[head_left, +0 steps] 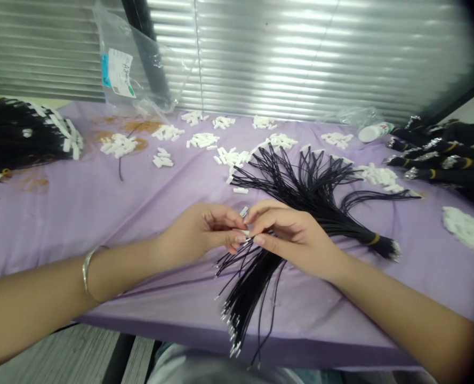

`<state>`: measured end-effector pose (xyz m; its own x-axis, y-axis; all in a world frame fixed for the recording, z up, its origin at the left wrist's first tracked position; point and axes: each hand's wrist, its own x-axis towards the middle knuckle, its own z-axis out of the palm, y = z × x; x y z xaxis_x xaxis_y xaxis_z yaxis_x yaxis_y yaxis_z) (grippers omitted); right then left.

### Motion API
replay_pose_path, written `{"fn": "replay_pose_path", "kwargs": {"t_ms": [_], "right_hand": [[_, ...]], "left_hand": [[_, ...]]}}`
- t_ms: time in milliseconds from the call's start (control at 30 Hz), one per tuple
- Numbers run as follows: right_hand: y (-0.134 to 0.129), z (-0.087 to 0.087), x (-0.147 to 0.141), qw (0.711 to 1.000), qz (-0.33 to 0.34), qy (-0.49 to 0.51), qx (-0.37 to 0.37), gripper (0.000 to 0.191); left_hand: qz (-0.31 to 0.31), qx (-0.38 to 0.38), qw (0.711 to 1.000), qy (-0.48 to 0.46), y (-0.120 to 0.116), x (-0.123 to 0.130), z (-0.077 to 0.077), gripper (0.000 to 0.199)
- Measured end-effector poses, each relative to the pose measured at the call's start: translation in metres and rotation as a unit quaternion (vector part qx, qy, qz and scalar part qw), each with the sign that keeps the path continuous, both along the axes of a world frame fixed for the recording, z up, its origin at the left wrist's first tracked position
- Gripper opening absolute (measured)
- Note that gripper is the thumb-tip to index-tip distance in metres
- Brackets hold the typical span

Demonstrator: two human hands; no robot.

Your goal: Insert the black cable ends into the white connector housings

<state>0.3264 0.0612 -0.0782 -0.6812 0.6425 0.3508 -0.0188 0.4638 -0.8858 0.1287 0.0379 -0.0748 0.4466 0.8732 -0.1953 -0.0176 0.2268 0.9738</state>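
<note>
My left hand point(205, 232), with a bracelet at the wrist, pinches a small white plastic connector point(245, 233) between thumb and fingertips. Meeting it from the other side, my right hand point(290, 232) has its thumb and fingers closed on a thin black wire point(251, 239) whose metal tip is at the connector. Whether the tip is inside cannot be made out. Below both hands lies a loose bunch of black wires point(256, 282), its silvery ends toward the table's front edge. Behind my right hand spreads a banded bundle of black wires point(320, 208), several with white connectors.
Small piles of white connectors point(202, 140) dot the purple tablecloth point(141, 208). A connector-ended wire bundle point(21, 133) lies at far left, and banded black bundles point(440, 154) at right. A labelled plastic bag point(141, 69) and a white bottle point(375, 132) are by the window blinds.
</note>
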Motion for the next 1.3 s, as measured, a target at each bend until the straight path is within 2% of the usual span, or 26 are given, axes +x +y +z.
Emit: {"fn": "replay_pose_path", "kwargs": {"t_ms": [100,200,300,467,533,633,733,800,867,1033,1167,1300], "right_hand": [[0.001,-0.002,-0.002,0.999,0.022,0.007,-0.030,0.006],[0.001,-0.004,-0.003,0.997,0.013,0.035,-0.065,0.006],[0.000,-0.004,-0.003,0.995,-0.018,0.047,-0.089,0.004],[-0.003,0.000,-0.001,0.992,-0.114,0.008,-0.051,0.001],[-0.003,0.002,0.000,0.991,-0.123,0.002,-0.047,0.002],[-0.003,0.003,-0.001,0.995,-0.091,0.008,-0.041,0.004],[-0.001,0.004,-0.001,0.997,-0.066,0.013,-0.020,0.008],[0.000,0.004,-0.001,0.998,-0.069,-0.007,-0.004,0.009],[-0.001,0.004,-0.001,0.996,-0.086,-0.038,0.007,0.008],[-0.004,0.000,-0.004,0.986,-0.126,-0.106,0.015,0.010],[-0.005,-0.002,-0.006,0.976,-0.161,-0.135,0.050,0.010],[-0.005,-0.002,-0.006,0.968,-0.184,-0.144,0.094,0.009]], "left_hand": [[-0.005,0.045,0.998,0.047,0.000,-0.001,-0.001,0.006],[-0.013,0.072,0.996,0.053,0.000,-0.002,-0.002,0.009],[-0.037,0.099,0.992,0.070,-0.001,-0.003,-0.002,0.012],[-0.088,0.194,0.965,0.151,-0.007,-0.001,0.000,0.020],[-0.098,0.208,0.957,0.175,-0.010,0.000,0.004,0.019],[-0.077,0.147,0.977,0.132,-0.012,0.002,0.006,0.016],[-0.004,0.067,0.997,0.024,-0.009,0.002,0.005,0.009],[0.037,0.027,0.998,-0.037,-0.007,0.002,0.002,0.005],[0.050,-0.005,0.996,-0.074,-0.006,0.002,0.000,0.007],[0.032,-0.013,0.996,-0.078,-0.005,0.001,-0.001,0.034],[0.038,0.001,0.997,-0.070,-0.004,0.001,-0.001,0.015],[0.051,-0.025,0.995,-0.078,-0.003,-0.001,-0.003,0.019]]}}
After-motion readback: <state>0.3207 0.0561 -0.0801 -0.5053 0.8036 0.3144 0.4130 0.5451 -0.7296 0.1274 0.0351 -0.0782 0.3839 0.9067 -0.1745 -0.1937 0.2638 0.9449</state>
